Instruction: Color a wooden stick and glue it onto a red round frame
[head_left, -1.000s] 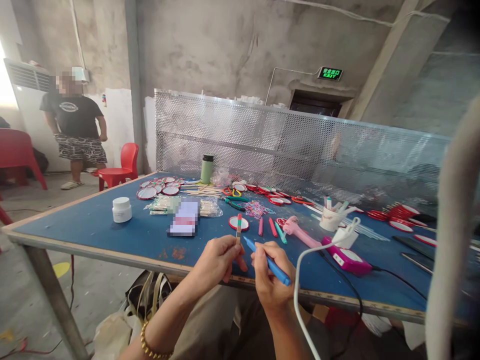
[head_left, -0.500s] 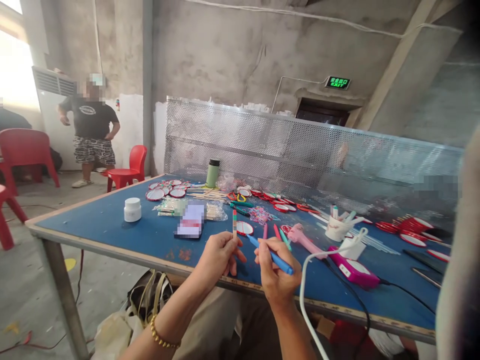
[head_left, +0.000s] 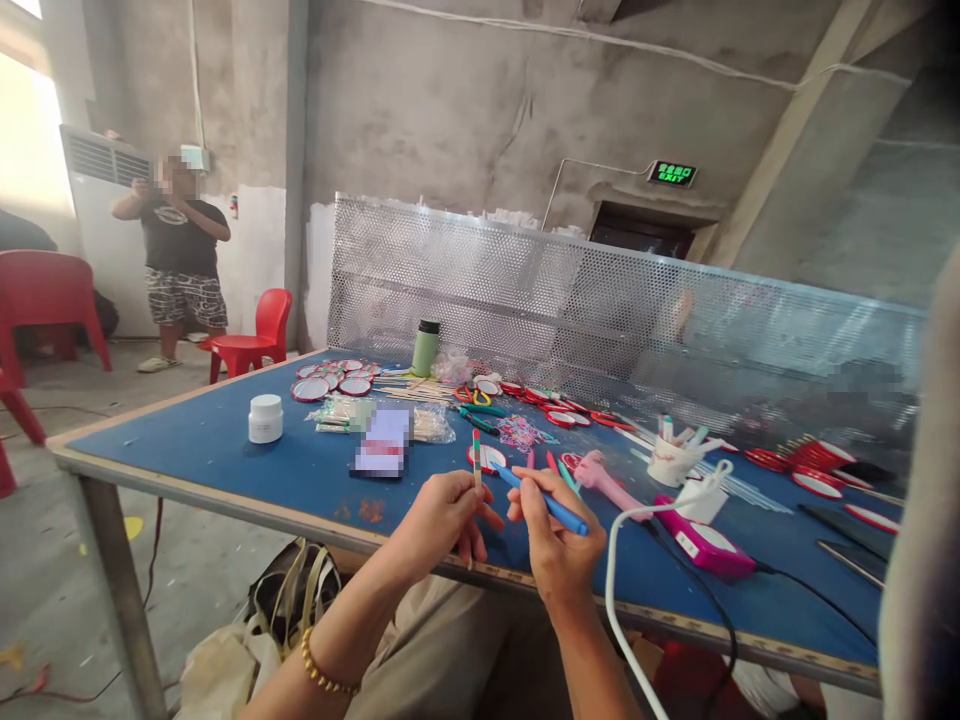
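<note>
Upright between the thumb and fingers of my left hand point(head_left: 442, 515) is a thin wooden stick point(head_left: 476, 460), its upper end banded in red and green. My right hand point(head_left: 559, 550) grips a blue marker pen point(head_left: 564, 516), pointing left towards the stick; the pen's tip is close to it, but contact cannot be made out. Just behind the stick lies a round white disc point(head_left: 493, 457) with a red rim. Red point(head_left: 553, 462) and green point(head_left: 567, 475) pens lie beyond my right hand, beside a pink handheld device point(head_left: 611, 488).
On the blue table point(head_left: 187, 455) are a white jar point(head_left: 265, 419), a phone point(head_left: 382, 440), a green bottle point(head_left: 426, 348), pliers point(head_left: 480, 418), red-rimmed discs and a cup of pens point(head_left: 670, 460). A white cable point(head_left: 611, 570) crosses the right side. A person point(head_left: 184, 235) stands beyond.
My left hand has shifted slightly right with the stick, which looks turned a little. The blue pen stays in my right hand. The person in the background has raised both arms.
</note>
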